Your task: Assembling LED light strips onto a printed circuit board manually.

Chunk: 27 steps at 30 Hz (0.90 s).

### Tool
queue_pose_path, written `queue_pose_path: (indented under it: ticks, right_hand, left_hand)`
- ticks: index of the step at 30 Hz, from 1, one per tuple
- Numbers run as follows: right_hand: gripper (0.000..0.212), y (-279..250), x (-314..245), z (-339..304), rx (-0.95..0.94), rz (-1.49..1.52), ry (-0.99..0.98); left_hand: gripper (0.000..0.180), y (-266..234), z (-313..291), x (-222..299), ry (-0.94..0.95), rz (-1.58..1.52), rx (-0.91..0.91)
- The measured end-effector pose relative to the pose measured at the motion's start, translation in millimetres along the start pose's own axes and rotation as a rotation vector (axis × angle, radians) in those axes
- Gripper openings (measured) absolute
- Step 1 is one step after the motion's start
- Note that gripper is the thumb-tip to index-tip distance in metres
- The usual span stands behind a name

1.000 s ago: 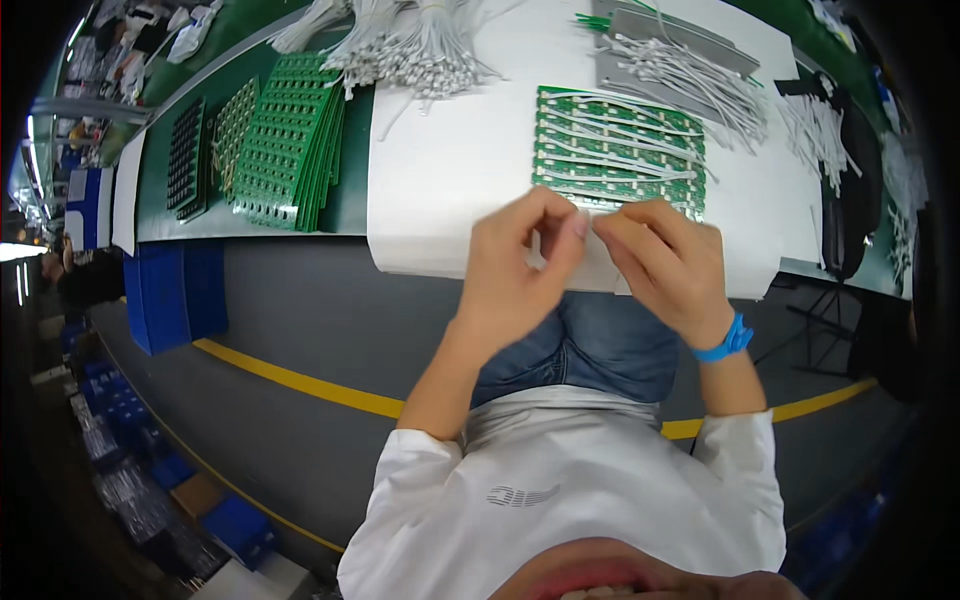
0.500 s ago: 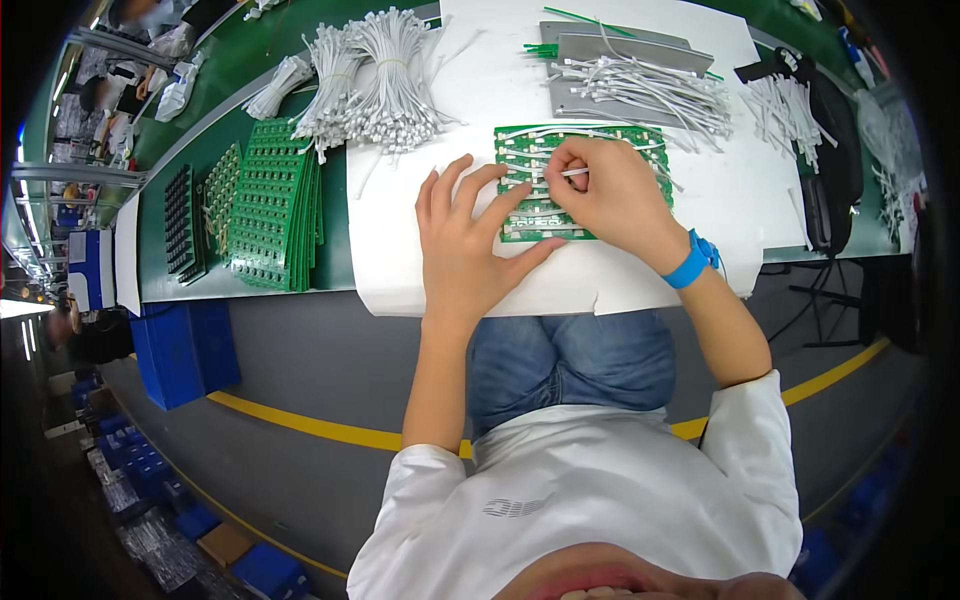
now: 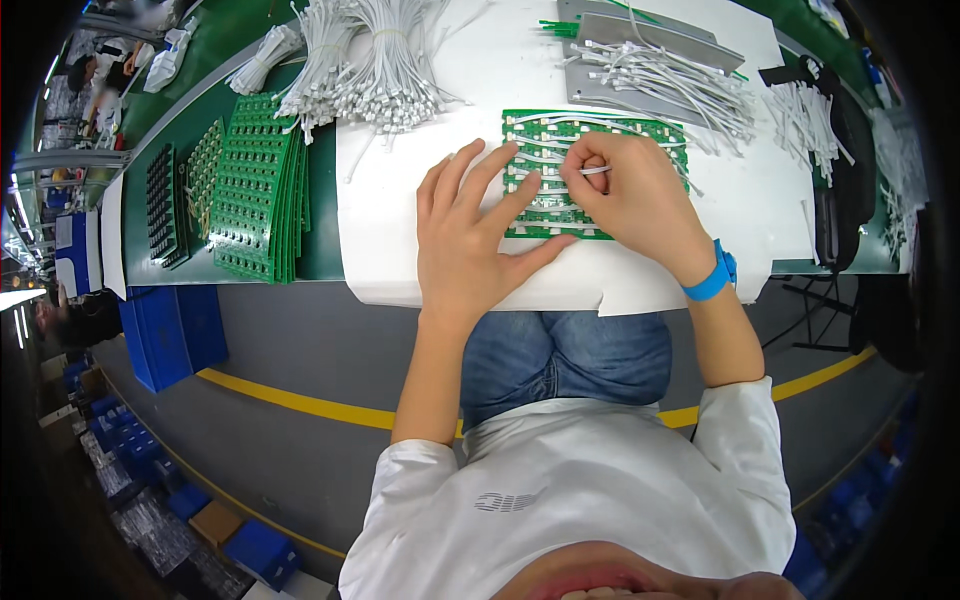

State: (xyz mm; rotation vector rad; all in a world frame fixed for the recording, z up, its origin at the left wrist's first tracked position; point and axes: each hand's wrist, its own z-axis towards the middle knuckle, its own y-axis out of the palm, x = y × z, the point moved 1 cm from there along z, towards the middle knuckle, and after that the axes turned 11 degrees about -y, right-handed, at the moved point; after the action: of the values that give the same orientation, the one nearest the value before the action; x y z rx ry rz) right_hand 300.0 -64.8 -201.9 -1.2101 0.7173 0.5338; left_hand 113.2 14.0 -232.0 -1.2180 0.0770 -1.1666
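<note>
Right-hand grip [image 3: 635, 195] is pinched around a thin white cable [image 3: 597, 171] over a green rectangular circuit board [image 3: 555, 193]; left hand [image 3: 460, 240], earlier curled, is spread.

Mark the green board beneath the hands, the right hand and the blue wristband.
Green board [image 3: 556, 197]: head view, its exposed surface.
Right hand [image 3: 638, 196]: head view, its back.
Blue wristband [image 3: 709, 282]: head view, its strap.

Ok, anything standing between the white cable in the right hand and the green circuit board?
Nothing visible: the right hand pinches the white cable over the green circuit board. The left hand overlaps the board's left side.
</note>
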Motion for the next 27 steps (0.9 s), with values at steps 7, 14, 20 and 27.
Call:
queue_pose_path:
  ticks: [7,14,20,27]
  right_hand:
    - [0.009,1.9,-1.3,2.6,-0.009,-0.105,-0.116]
    - [0.008,-0.1,9.7,-0.1,-0.017,-0.012,-0.131]
    - [0.008,0.1,9.2,2.3,-0.014,0.099,-0.092]
    - [0.012,7.0,4.5,0.4,0.045,-0.019,-0.103]
  left_hand:
    - [0.055,-3.6,-1.3,1.9,0.01,0.027,-0.004]
    - [0.055,-1.3,-0.4,3.0,-0.013,-0.022,-0.011]
    - [0.053,-1.1,-0.9,1.3,-0.007,-0.026,0.021]
    - [0.058,-3.1,-1.6,-1.4,-0.004,-0.013,-0.011]
